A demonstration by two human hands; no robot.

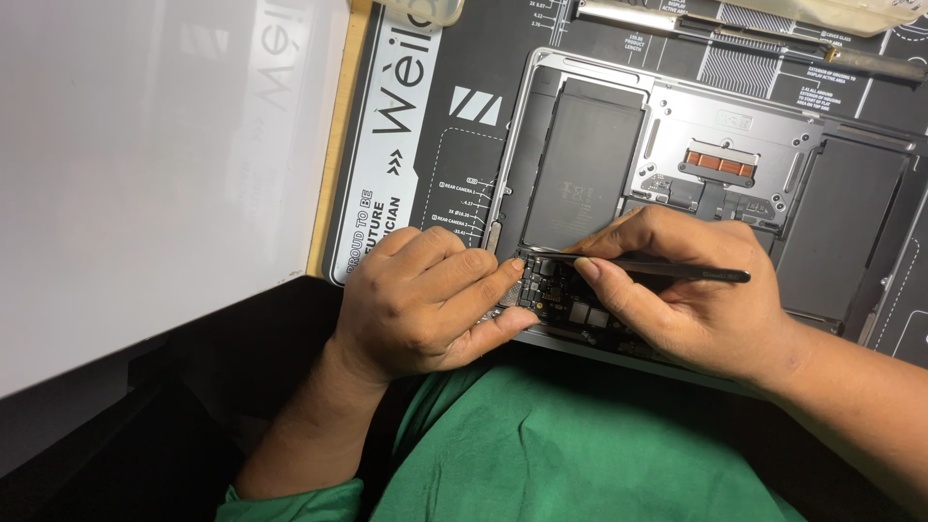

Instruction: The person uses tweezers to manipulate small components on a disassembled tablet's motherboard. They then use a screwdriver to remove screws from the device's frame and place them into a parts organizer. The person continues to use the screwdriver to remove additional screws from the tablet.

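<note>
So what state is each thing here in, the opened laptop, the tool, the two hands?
Silver laptop: bottom cover off, dark battery cells and circuit board exposed.
Thin black pointed tool: held level, tip at the board's edge.
Right hand: pinching the tool.
Left hand: curled, fingertips pressing on the board beside the tool tip.
Black printed work mat: lying flat under the laptop.
White board: lying to the left, blank.

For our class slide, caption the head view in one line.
Right hand holds black tweezers over an opened laptop's circuit board; left hand steadies it.
</note>
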